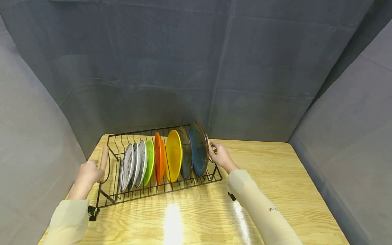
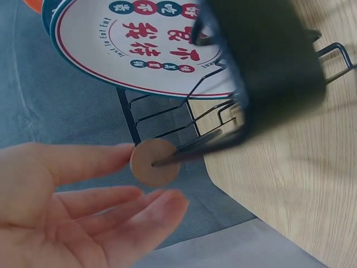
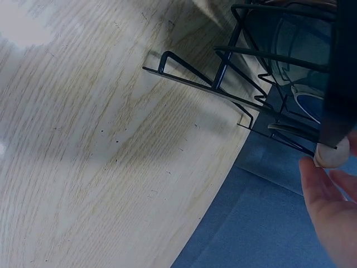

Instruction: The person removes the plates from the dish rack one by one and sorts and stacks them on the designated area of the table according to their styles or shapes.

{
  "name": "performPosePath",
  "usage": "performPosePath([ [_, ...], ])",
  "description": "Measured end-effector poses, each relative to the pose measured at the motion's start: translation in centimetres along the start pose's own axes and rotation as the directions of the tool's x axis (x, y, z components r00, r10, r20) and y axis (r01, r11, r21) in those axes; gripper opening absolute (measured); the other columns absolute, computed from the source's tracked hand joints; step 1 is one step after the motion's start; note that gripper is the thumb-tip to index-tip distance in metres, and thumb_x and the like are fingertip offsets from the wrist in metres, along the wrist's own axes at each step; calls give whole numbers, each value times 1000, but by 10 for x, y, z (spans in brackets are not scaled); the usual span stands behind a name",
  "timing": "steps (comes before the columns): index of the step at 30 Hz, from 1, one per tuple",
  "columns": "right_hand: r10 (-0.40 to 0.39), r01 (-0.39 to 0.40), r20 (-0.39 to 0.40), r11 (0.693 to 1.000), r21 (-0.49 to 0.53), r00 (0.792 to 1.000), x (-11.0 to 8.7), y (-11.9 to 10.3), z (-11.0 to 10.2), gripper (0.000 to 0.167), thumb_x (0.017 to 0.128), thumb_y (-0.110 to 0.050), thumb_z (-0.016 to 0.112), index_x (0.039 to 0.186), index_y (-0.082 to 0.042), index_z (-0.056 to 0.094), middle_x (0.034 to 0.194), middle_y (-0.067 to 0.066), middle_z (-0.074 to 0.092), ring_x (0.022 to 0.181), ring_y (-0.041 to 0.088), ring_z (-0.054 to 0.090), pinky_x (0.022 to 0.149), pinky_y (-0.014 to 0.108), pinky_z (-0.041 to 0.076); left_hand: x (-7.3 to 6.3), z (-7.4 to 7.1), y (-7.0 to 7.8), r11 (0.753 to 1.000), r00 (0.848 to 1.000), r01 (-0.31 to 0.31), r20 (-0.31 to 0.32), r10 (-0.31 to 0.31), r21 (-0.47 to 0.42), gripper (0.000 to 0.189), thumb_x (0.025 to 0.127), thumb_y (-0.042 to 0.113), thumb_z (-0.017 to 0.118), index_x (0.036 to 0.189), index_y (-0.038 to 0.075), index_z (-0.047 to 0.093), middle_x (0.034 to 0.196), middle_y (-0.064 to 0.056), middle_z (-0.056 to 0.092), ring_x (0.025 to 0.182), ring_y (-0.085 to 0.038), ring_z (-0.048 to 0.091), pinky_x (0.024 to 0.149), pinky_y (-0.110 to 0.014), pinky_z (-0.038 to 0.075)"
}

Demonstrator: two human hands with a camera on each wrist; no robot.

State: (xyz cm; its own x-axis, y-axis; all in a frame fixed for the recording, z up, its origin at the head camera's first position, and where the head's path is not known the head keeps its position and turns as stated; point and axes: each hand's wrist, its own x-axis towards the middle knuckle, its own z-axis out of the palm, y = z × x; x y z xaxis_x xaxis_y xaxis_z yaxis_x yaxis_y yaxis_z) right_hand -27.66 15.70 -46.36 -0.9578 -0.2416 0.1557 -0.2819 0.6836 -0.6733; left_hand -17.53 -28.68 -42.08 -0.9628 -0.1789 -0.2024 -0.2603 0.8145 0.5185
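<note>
Grey cloth (image 1: 147, 68) backs the pale wooden table (image 1: 260, 170), where a black wire rack (image 1: 113, 204) holds round coloured plates (image 1: 174, 156) upright. The right hand (image 1: 223, 158) pinches one cylindrical wooden handle (image 3: 334, 155); the left hand (image 1: 87, 174), fingers relaxed, touches its wooden twin (image 1: 104, 159), so uneven lifting could tip plates.

The head view looks forward and down from above the near side of the counter (image 1: 275, 170), far enough back to take in the whole dish rack (image 1: 159, 193). The left wrist view sits close, facing the rack's left handle (image 2: 148, 174) nearly end-on; the right wrist view, also close, faces its right handle (image 3: 333, 157). Both are tilted, and each shares its rack end with the head view.
</note>
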Motion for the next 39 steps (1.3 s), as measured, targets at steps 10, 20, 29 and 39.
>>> performPosePath([
  [10,24,-23,18,999,-25,1000,0,1,0,44,84,-1,58,125,11,48,116,27,52,95,36,58,79,40,52,2,5,0,993,994,-106,4,106,46,33,76,-5,55,103,-23,50,67,-20,60,61,-28,56,53,-36,45],
  [20,17,-15,38,999,-49,999,-1,-3,-2,43,86,-1,55,126,14,46,118,29,51,94,36,58,78,39,52,4,5,1,991,992,-122,1,122,55,5,77,-8,53,78,-12,55,58,-13,58,55,-26,54,54,-39,45],
  [29,6,-3,53,998,-56,999,-2,-3,-3,43,87,-1,54,126,15,44,118,31,49,91,35,58,77,41,52,2,4,9,994,995,-100,5,100,47,15,77,-10,46,65,-3,52,52,-10,55,48,-22,49,50,-34,40],
  [39,22,-18,74,998,-55,997,-3,-3,-6,43,89,-2,52,127,15,43,116,32,48,88,34,58,72,39,53,4,7,14,986,991,-133,-2,133,98,20,75,-11,44,91,-13,57,49,-10,54,43,-20,48,44,-32,39],
])
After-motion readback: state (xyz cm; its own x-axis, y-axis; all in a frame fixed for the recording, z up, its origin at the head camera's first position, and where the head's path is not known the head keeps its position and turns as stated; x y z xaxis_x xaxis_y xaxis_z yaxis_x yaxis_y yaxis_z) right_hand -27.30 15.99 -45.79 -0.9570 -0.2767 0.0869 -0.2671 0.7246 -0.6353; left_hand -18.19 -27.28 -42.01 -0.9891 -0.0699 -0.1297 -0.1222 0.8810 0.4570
